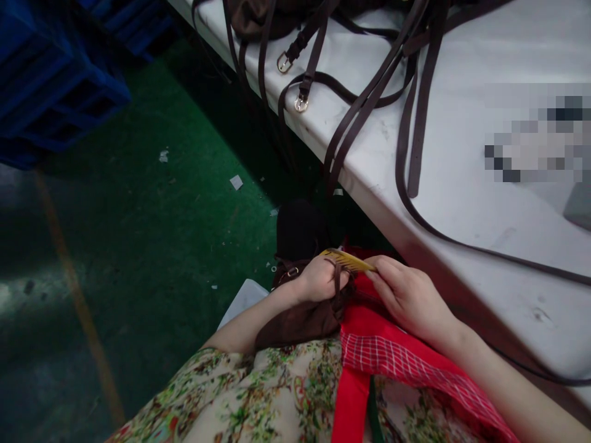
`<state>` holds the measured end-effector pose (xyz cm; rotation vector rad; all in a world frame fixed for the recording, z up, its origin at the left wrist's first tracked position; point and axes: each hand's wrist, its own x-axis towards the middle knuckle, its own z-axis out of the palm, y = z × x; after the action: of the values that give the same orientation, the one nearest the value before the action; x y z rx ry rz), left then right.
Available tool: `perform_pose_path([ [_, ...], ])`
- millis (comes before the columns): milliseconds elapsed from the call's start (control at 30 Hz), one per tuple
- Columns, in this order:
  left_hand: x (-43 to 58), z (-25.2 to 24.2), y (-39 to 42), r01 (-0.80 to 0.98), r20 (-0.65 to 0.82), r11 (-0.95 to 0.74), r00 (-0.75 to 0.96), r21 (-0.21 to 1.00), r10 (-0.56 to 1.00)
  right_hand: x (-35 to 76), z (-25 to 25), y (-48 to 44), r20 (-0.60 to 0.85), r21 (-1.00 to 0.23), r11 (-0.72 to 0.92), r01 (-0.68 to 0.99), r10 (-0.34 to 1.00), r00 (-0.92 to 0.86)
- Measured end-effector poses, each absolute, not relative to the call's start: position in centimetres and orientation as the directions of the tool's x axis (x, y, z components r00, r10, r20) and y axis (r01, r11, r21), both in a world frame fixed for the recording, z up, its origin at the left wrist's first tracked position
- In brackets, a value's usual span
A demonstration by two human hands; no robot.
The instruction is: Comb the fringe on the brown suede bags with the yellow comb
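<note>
My right hand (409, 292) is closed in a pinch on the right end of a yellow measuring tape (347, 260) with black marks. The tape stretches leftward to my left hand (318, 280), which is closed around a brown bag (295, 323) and its thin dark strap. The tape's left end lies along the top of the left fingers; whether they pinch it too, I cannot tell. The bag rests against my lap, with a small metal ring at its upper side. Its far side is hidden by my left hand and forearm.
On the white table (484, 209), brown straps (355, 132) with metal buckles hang over the edge beside a brown bag (252, 18). Blue plastic pallets (60, 80) stand at the upper left. Paper scraps (236, 182) lie on the green floor. A red apron (369, 326) covers part of my lap.
</note>
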<state>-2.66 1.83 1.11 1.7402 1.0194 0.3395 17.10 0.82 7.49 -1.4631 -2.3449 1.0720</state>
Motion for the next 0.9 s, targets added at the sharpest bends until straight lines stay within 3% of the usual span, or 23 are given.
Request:
perform_pose_path([
  [100,-2.8,0.8,1.7,0.453,-0.159,-0.195,0.632,0.870,0.758,17.1,7.3,0.9,-0.239,-0.593,0.335,0.732,0.795,-0.558],
  [467,-2.7,1.0,1.7,0.482,-0.201,-0.181,0.637,0.857,0.744,17.0,7.3,0.8,-0.239,-0.460,0.428,0.778,0.784,-0.573],
  [667,-2.5,1.2,2.0,0.535,-0.244,-0.202,0.647,0.820,0.723,16.7,7.4,0.8,-0.293,-0.305,0.475,0.826,0.778,-0.556],
  [800,-2.8,1.2,2.1,0.451,-0.235,-0.145,0.682,0.881,0.693,16.9,4.9,1.3,-0.371,-0.232,0.431,0.872,0.790,-0.489],
  [900,-2.9,1.0,1.4,0.381,-0.235,-0.025,0.620,0.924,0.749,17.8,1.1,2.1,-0.484,-0.243,0.298,0.923,0.787,-0.382],
])
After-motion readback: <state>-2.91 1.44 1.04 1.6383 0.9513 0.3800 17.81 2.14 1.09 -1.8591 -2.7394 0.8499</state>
